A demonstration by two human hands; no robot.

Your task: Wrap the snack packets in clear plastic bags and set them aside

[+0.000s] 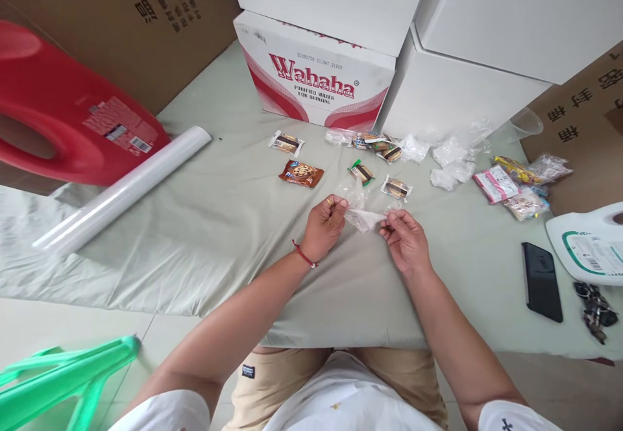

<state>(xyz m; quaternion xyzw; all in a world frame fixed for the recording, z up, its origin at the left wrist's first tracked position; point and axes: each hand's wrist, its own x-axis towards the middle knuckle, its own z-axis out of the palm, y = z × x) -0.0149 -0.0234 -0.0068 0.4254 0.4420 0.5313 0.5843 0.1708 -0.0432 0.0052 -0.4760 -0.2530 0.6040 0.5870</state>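
Observation:
A small clear plastic bag (364,219) is stretched between my two hands above the cloth. My left hand (325,224), with a red string bracelet at the wrist, pinches its left end. The other end is pinched between the thumb and fingers of my right hand (405,236). Just beyond the bag lie a green-edged wrapped cookie (361,172) and a white-edged wrapped cookie (396,187). Farther left are a brown cookie packet (301,173) and another wrapped cookie (286,143). Several more wrapped snacks (387,148) lie heaped near the box.
A Wahaha water box (316,74) and white boxes stand at the back. Left are a red jug (73,100) and a plastic film roll (126,187). Crumpled clear bags (453,158), snack packets (496,183), a phone (542,282), keys (594,309) and a white bottle (588,243) lie right.

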